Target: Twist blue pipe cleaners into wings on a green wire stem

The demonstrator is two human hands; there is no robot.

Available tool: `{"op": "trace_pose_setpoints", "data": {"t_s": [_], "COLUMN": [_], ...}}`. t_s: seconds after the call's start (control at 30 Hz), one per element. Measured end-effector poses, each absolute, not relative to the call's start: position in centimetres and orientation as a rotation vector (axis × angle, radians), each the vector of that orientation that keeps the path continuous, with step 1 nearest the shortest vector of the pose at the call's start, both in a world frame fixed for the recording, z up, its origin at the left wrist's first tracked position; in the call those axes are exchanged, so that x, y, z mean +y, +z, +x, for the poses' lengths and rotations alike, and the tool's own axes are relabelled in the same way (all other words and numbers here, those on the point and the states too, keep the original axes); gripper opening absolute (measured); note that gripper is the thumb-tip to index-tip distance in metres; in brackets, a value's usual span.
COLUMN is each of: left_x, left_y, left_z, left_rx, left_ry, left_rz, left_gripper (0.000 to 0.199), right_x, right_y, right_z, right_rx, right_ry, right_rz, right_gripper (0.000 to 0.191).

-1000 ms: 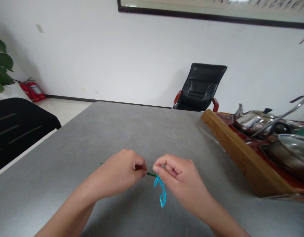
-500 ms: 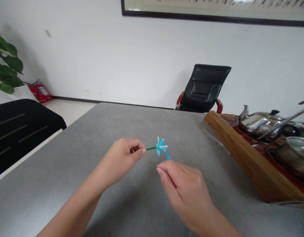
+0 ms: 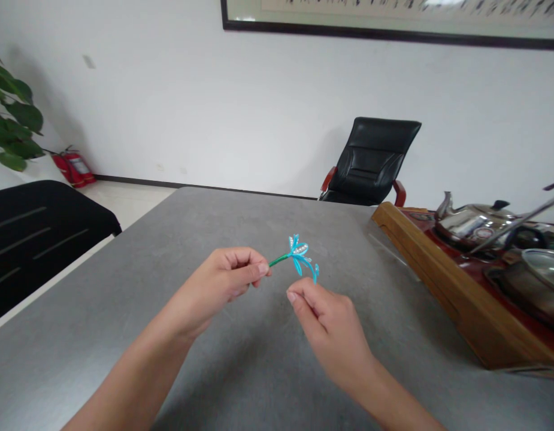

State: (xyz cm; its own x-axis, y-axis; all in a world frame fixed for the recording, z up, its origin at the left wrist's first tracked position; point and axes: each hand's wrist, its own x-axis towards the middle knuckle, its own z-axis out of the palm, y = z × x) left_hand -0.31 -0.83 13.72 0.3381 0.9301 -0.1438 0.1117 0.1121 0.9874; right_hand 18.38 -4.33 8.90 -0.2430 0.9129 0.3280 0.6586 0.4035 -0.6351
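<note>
A small beaded flower (image 3: 298, 248) has bright blue petals, with pale, pearly beads in some of them, and a green stem. My left hand (image 3: 234, 272) pinches the stem between thumb and fingers, so the flower head points right and slightly up. From the head a blue strand (image 3: 313, 270) curves over to the right and drops behind my right hand (image 3: 328, 317). The fingers of that hand are closed, thumb pressed to the forefinger, just below the flower. Whatever they hold is hidden or too thin to make out. Both hands are above the grey table (image 3: 205, 221).
At the right a wooden tea tray (image 3: 420, 281) carries a steel kettle (image 3: 477, 221) and a glass-lidded pot (image 3: 532, 287). Behind the table stands a black leather chair (image 3: 375, 155). Another black chair (image 3: 43, 233) is at the left, near a plant (image 3: 16, 114) and red fire extinguishers (image 3: 74, 167).
The flower has turned in my left hand and shifted slightly up and right, its petals now facing differently. More of the curved blue strand shows. My right hand has moved a little up and left.
</note>
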Motion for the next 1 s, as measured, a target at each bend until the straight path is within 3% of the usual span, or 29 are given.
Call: {"op": "trace_pose_setpoints", "data": {"t_s": [0.33, 0.6, 1.0], "left_x": [-0.9, -1.0, -1.5], "left_y": [13.4, 13.4, 12.4], "left_z": [-0.3, -0.2, -0.1], "left_rx": [0.981, 0.857, 1.008], "left_ry": [0.653, 0.376, 0.252], "left_rz": [1.360, 1.598, 1.979], "left_gripper": [0.021, 0.016, 0.020], "right_x": [-2.7, -0.7, -1.9], "right_y": [8.2, 7.5, 9.5], "right_z": [19.0, 20.1, 20.3], "right_rx": [-1.861, -1.702, -1.909], "right_ry": [0.750, 1.273, 0.985], "right_rz": [-1.309, -1.086, -1.145], "right_gripper": [0.023, 0.020, 0.018]}}
